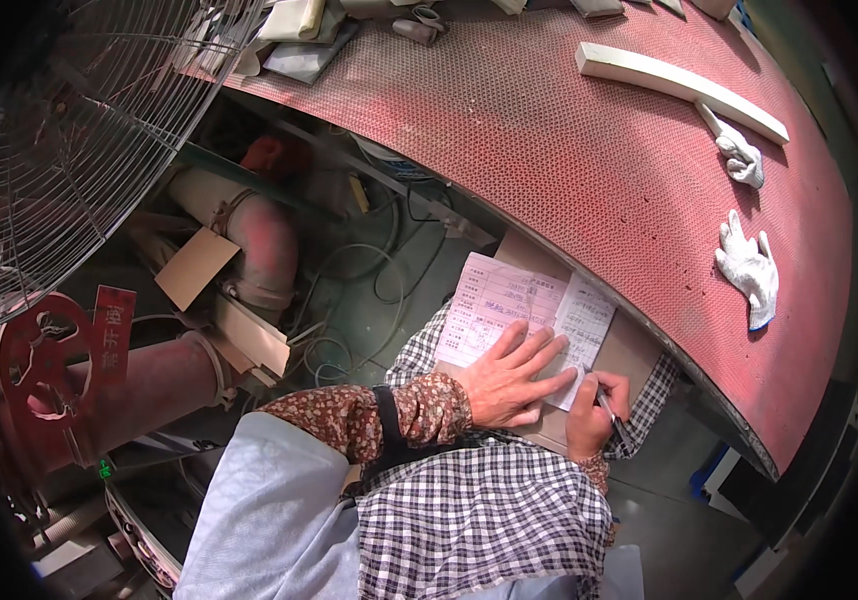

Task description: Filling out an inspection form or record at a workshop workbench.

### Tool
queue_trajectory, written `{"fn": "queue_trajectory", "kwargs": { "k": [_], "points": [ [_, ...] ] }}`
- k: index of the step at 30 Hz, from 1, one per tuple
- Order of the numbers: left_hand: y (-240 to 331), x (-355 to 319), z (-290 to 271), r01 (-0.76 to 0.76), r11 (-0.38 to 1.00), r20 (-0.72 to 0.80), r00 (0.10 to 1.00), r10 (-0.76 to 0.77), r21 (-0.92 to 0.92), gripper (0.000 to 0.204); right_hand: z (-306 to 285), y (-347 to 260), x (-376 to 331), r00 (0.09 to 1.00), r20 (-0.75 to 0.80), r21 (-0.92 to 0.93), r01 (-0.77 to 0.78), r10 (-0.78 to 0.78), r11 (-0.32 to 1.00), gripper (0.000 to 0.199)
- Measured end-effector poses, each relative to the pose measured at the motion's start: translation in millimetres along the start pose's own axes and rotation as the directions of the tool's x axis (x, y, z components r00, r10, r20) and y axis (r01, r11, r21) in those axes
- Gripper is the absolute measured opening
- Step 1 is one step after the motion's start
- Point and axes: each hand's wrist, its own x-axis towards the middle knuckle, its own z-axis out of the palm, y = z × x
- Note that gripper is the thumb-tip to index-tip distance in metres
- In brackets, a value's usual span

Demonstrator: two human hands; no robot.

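Note:
My left hand (511, 378) lies flat with its fingers spread across a printed form (494, 300) that bears handwriting. My right hand (594, 410) is closed around a pen (610, 412), its tip down at the right edge of the paper. Beside the form, partly overlapping it, is a second white written sheet (586, 312). Both papers rest on a brown cardboard-like board (629, 352) over my lap. Checkered cloth (479, 510) covers my front beneath the board.
A red mesh-textured table (509, 130) curves ahead and to the right, carrying two white gloves (749, 268) and a long pale bar (684, 85). At the left stand a wire-guarded fan (99, 130), a red valve wheel (47, 355) and thick pipes (154, 390). Thin hoses (399, 285) trail over the floor.

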Motion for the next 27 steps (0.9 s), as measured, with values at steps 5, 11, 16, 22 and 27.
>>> {"fn": "queue_trajectory", "kwargs": {
  "k": [5,11,16,22,27],
  "points": [
    [0.5,-0.2,0.8,0.003,1.000,0.006,1.000,-0.003,0.014,0.074,-4.1,-7.7,-0.3,0.992,0.078,0.006,-0.096,0.096,0.995,0.011],
    [0.8,0.4,0.2,0.009,1.000,0.006,1.000,-0.009,0.014,0.076,1.7,3.6,-1.0,1.000,-0.003,0.013,-0.005,0.006,1.000,0.012],
    [0.6,-0.5,2.9,0.011,1.000,-0.014,1.000,-0.011,0.013,0.077,1.9,3.5,-1.2,1.000,-0.001,0.031,-0.009,0.009,0.999,0.012],
    [0.7,0.3,1.8,0.004,1.000,-0.005,1.000,-0.004,0.007,0.079,1.6,3.2,-1.5,1.000,-0.004,0.025,-0.013,0.013,1.000,0.012],
    [0.3,0.2,0.8,0.005,1.000,0.018,1.000,-0.006,0.003,0.082,1.3,6.0,-2.7,1.000,-0.001,0.019,-0.007,0.007,1.000,0.011]
  ]
}}
